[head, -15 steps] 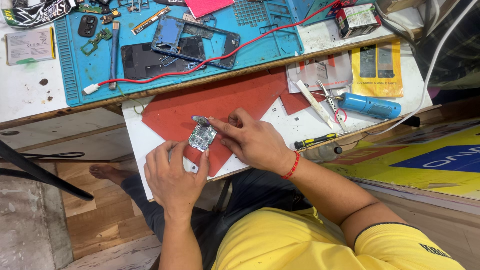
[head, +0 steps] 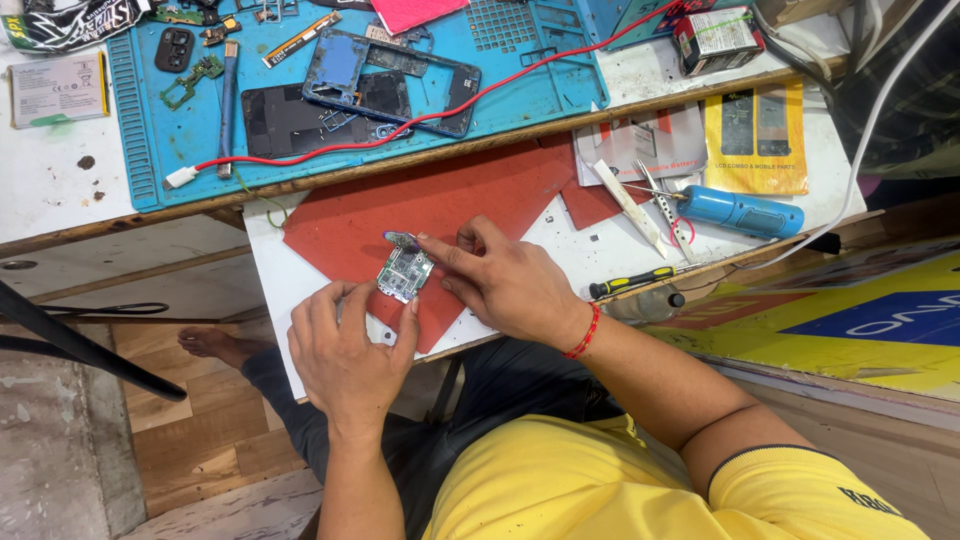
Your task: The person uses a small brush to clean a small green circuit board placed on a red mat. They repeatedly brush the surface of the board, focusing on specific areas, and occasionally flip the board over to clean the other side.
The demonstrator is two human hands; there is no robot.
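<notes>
A small green and silver circuit board (head: 404, 271) lies on a red mat (head: 470, 195) on a white pull-out board. My left hand (head: 345, 350) steadies the circuit board's near edge with thumb and forefinger. My right hand (head: 505, 280) rests beside it, index finger stretched to the board's top corner, where a small dark part sticks out. A red thread band is on my right wrist.
A blue work mat (head: 520, 70) at the back carries an opened phone frame (head: 395, 80), small parts and a red wire (head: 330, 150). To the right lie tweezers (head: 665, 210), a blue cylindrical tool (head: 740, 212), a black and yellow screwdriver (head: 632, 282) and a yellow packet (head: 757, 135).
</notes>
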